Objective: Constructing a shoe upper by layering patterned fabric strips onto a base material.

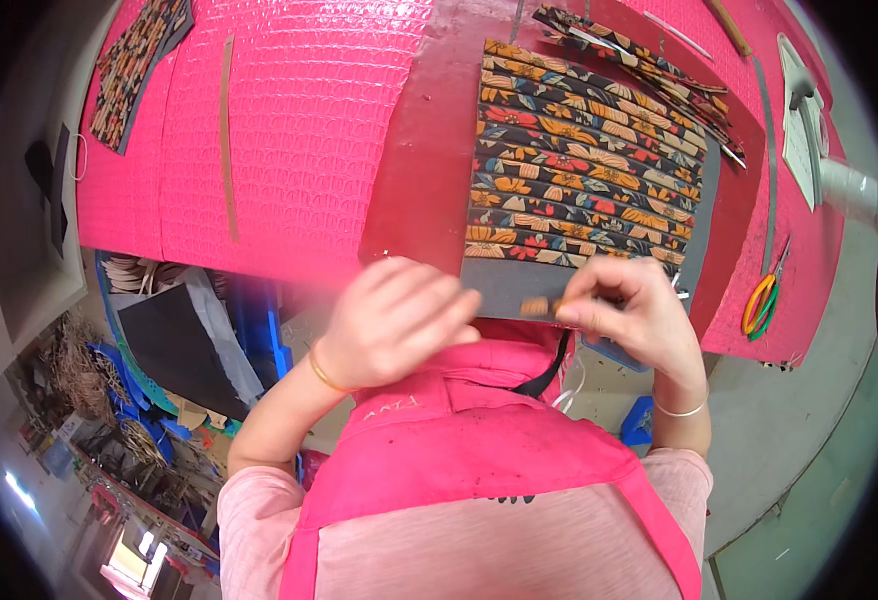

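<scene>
My right hand (644, 315) is at the near edge of a grey board (504, 280), thumb and fingertips pinched together. A short tan and dark piece of floral strip (536, 306) sticks out leftward from that pinch, blurred. My left hand (399, 320) is over the table's near edge, to the left of the board; its fingers are smeared by motion and what they hold, if anything, cannot be made out. Several folded floral fabric strips (584, 160), black with orange and red flowers, lie side by side across the board, beyond both hands.
More floral strips (649, 75) lie loosely at the far right. Scissors (762, 300) with yellow and green handles rest on the pink table cover (289, 130). A brown narrow strip (227, 140) lies at left. Below stands a blue crate (277, 345) with dark sheets.
</scene>
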The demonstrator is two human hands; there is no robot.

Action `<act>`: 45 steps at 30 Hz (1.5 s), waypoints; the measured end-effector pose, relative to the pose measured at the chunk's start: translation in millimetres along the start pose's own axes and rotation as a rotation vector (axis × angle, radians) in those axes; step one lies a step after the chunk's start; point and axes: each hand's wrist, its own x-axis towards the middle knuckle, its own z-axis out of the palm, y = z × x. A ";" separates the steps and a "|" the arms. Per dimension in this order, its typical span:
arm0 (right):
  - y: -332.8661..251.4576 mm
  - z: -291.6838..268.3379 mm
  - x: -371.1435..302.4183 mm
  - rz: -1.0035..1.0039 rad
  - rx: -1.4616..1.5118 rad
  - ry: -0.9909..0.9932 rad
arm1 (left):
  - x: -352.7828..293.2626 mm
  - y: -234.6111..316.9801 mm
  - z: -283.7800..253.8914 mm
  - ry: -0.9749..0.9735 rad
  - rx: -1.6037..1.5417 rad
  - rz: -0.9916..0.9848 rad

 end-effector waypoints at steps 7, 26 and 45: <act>4.0 32.0 28.8 -0.181 -0.240 0.174 | -23.3 19.0 11.7 -0.164 0.156 -0.226; 9.6 8.3 -15.8 0.008 -0.538 0.477 | -20.9 18.5 7.5 -0.335 0.207 -0.258; 57.9 -22.8 -31.1 -0.002 -0.496 0.577 | 28.7 54.2 72.4 -0.323 0.205 -0.143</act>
